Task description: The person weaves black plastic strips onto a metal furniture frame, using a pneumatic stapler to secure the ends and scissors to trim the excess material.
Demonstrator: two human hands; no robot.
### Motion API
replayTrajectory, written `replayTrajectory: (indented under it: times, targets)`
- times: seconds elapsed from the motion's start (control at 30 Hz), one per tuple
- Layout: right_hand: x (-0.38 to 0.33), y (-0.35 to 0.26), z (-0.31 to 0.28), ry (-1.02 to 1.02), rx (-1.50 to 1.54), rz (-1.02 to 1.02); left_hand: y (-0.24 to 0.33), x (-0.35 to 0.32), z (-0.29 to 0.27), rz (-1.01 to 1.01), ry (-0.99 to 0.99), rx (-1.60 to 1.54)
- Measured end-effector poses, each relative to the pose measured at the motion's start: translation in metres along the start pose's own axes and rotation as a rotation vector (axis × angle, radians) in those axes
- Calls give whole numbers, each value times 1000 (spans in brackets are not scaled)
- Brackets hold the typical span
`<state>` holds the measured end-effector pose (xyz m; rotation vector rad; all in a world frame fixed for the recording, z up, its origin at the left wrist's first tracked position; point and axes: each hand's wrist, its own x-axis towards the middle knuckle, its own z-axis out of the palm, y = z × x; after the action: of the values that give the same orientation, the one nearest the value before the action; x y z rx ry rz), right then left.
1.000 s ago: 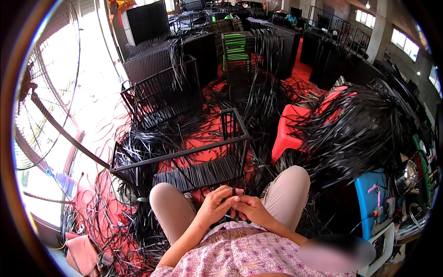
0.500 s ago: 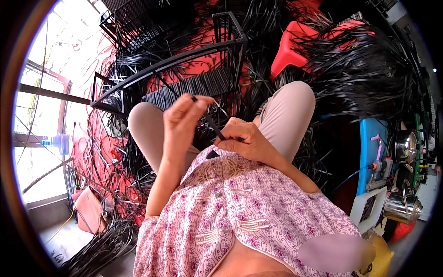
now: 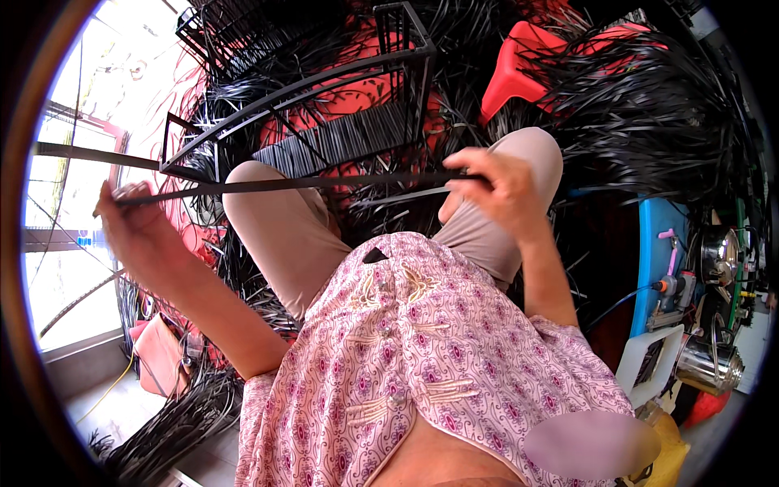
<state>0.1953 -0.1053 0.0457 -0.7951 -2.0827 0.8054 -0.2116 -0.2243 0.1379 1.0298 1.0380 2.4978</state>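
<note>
A flat black strip is stretched taut across my lap, above my knees. Its left part is gripped by my left hand, which is raised far out to the left near the bright window. Over my right knee, my right hand is closed round the strip's other part. Just beyond the strip stands a black metal frame with a curved top bar. Closely wound black strips fill its lower panel. A small black scrap lies on my patterned shirt.
A large heap of loose black strips hangs over a red plastic stool at the far right. On the right are a blue board, a power tool and a steel pot. A pink bag sits at the left.
My hands were close together over my lap with a short length of strip between them. Now they are wide apart, left hand far left, right hand farther forward and right, the strip pulled straight.
</note>
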Motion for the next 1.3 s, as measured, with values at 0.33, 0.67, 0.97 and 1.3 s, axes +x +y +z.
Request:
replayTrajectory:
  times: [0.33,0.67,0.97,1.3]
  targets:
    - [3,77,-122,1020,-677,-167,47,32,-100,121,172,-186]
    - [14,75,-46,-118,-502,76,18,-22,30,166,-48,294]
    - [32,-7,80,-135,1149,235,-75,-113,137,-459,-687,553]
    - [-13,43,62,-192,964,699,-193,-87,135,-378,-726,851]
